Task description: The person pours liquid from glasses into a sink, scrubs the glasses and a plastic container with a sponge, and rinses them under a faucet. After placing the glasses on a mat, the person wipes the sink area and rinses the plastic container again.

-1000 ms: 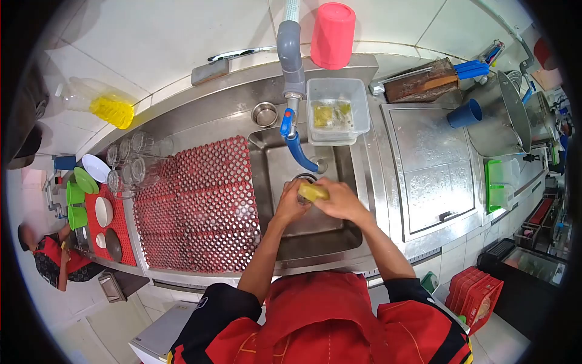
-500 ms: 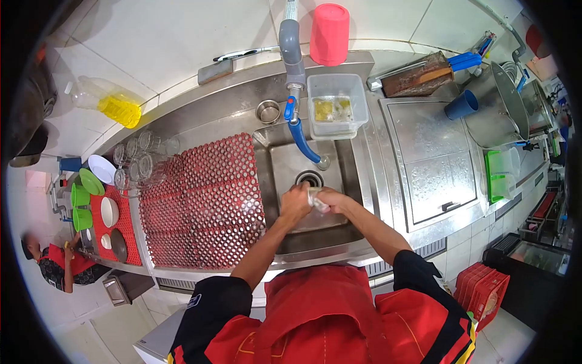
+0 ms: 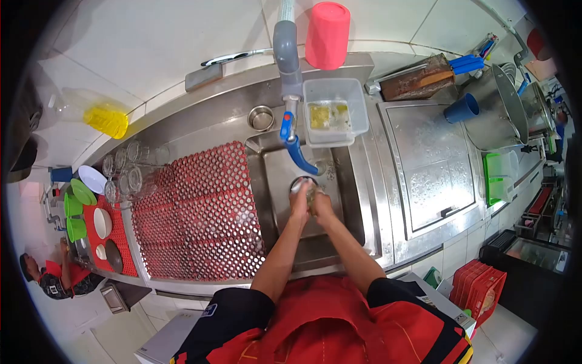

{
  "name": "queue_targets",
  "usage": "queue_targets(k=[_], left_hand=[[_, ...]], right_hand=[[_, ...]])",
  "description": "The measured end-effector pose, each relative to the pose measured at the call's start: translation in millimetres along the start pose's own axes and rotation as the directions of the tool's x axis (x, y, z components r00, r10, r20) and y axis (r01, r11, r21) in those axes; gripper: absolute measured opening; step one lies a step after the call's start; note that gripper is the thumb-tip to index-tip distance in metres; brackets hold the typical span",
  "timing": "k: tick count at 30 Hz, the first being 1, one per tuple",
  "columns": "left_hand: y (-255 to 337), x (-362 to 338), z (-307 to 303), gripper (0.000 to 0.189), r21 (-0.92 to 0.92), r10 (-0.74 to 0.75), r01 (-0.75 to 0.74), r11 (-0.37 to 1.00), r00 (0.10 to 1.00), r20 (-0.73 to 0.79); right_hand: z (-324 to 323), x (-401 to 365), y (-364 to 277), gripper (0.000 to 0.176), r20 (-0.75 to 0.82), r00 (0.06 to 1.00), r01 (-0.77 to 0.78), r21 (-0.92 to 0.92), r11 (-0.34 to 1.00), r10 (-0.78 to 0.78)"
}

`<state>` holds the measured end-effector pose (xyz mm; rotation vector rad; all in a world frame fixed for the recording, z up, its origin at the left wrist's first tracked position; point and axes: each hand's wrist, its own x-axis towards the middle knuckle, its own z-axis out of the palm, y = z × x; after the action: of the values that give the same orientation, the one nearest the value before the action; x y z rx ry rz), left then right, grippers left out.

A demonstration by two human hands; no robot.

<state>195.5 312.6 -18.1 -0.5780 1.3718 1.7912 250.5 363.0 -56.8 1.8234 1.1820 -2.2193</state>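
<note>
Both hands are over the steel sink (image 3: 279,182), close together near the drain. My left hand (image 3: 299,201) is closed around one side of a small pale item (image 3: 311,193), too blurred to name. On its other side my right hand (image 3: 322,205) is closed too. The blue hose end of the tap (image 3: 301,159) hangs just above them. A clear plastic container (image 3: 335,112) with yellow sponges (image 3: 327,115) stands behind the sink. Beside it is a small round metal cup (image 3: 261,118).
A red perforated mat (image 3: 200,218) lies left of the sink, with glass mugs (image 3: 133,167) behind it. Bowls (image 3: 102,223) stand further left, near another person (image 3: 60,276). At right are a blue cup (image 3: 462,108), a large pot (image 3: 494,115) and a red crate (image 3: 479,291).
My hands have come closer together and the forearms are now nearly parallel, with the right elbow drawn inward. The camera view has shifted slightly.
</note>
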Motion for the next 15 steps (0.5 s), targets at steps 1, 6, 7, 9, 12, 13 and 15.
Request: queue_targets(k=[1,6,7,9,12,13,15], left_hand=[[-0.6,9.5,-0.6,0.041,0.157,0.177,-0.182,0.971,0.983,0.041],[-17.3,96.9,-15.2,0.048,0.408,0.535,-0.517,0.752,0.841,0.079],[-17.5,113.8,-17.9,0.048,0.408,0.561,-0.525,0.747,0.827,0.037],[-16.3,138.7,-26.7,0.053,0.551,0.691,-0.584,0.596,0.723,0.02],[-3.9,162.5,-41.2,0.058,0.763,0.797,-0.567,0.311,0.593,0.116],[-1.9,166.3,-42.1,0.06,0.787,0.787,-0.526,0.322,0.611,0.086],[-6.7,174.0,-50.8,0.063,0.834,0.762,-0.435,0.34,0.647,0.027]], right_hand=[[-5.8,2.9,-7.7,0.03,0.143,0.987,-0.089,0.109,0.99,0.073],[-31.2,18.2,-18.6,0.028,0.446,0.883,-0.325,0.35,0.879,0.149],[-32.2,9.6,-22.4,0.029,0.465,0.877,-0.322,0.385,0.865,0.12],[-38.8,-4.7,-18.9,0.036,0.259,0.957,-0.21,0.303,0.93,0.132],[-56.7,-20.8,-8.0,0.039,0.22,0.969,-0.166,0.236,0.958,0.114],[-60.6,-26.4,-7.0,0.039,0.196,0.971,-0.178,0.226,0.958,0.135],[-64.7,-36.3,-2.2,0.039,0.188,0.972,-0.188,0.281,0.941,0.138]])
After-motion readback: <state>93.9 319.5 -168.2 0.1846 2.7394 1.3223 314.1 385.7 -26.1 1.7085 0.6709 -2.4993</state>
